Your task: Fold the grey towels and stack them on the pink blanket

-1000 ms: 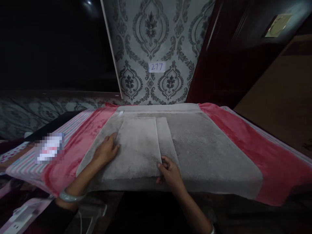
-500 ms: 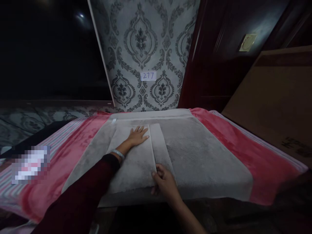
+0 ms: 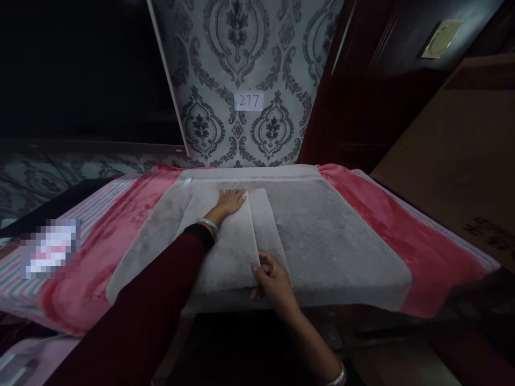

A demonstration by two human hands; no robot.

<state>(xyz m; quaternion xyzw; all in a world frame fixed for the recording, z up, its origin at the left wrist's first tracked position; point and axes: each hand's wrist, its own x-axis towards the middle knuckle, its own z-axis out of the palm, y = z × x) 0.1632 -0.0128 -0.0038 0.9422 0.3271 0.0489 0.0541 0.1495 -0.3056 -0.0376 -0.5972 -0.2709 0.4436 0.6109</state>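
Note:
A grey towel [image 3: 333, 241] lies spread over a pink blanket [image 3: 426, 252]. Its left part is folded over into a lighter panel [image 3: 227, 252]. My left hand [image 3: 230, 201] lies flat with fingers stretched out on the far end of that folded panel. My right hand [image 3: 272, 280] pinches the near corner of the folded panel, where its edge meets the towel's front edge. A bangle sits on each wrist, and my left arm wears a dark red sleeve.
Patterned wallpaper with a small label reading 277 [image 3: 248, 101] stands behind the surface. A dark wooden door [image 3: 374, 96] is at the right, with a brown board [image 3: 462, 155] beside it. A blurred packet [image 3: 50, 249] lies on the striped cloth at the left.
My left hand slid from the panel's near left side to its far end and now lies flat there. My right hand stayed on the near corner.

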